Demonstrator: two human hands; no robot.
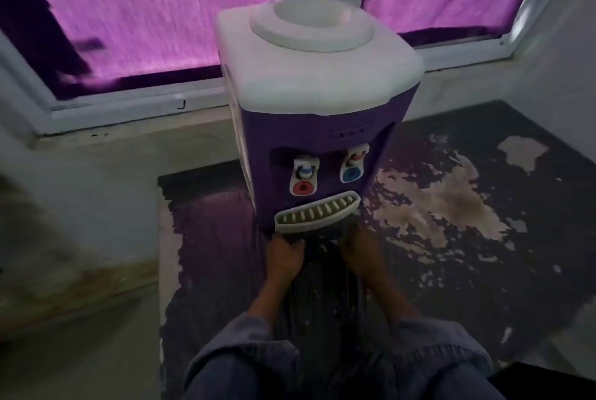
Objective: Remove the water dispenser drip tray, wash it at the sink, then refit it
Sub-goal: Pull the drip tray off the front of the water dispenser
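A purple water dispenser (309, 154) with a white top stands on a dark worn counter. Its white slotted drip tray (317, 212) sits in the slot at the bottom front, below the red tap (303, 178) and the blue tap (353, 165). My left hand (283, 252) reaches under the tray's left end with its fingers curled against the dispenser's base. At the tray's right end, my right hand (356, 249) has its fingertips tucked beneath the edge. Whether either hand grips the tray itself is unclear. The picture is blurred.
Behind the dispenser runs a white-framed window (129, 109) with purple curtains. The counter surface (451, 206) to the right is dark with peeled pale patches. A pale wall (564, 60) closes the right side. Left of the dispenser lies a pale ledge (96, 190).
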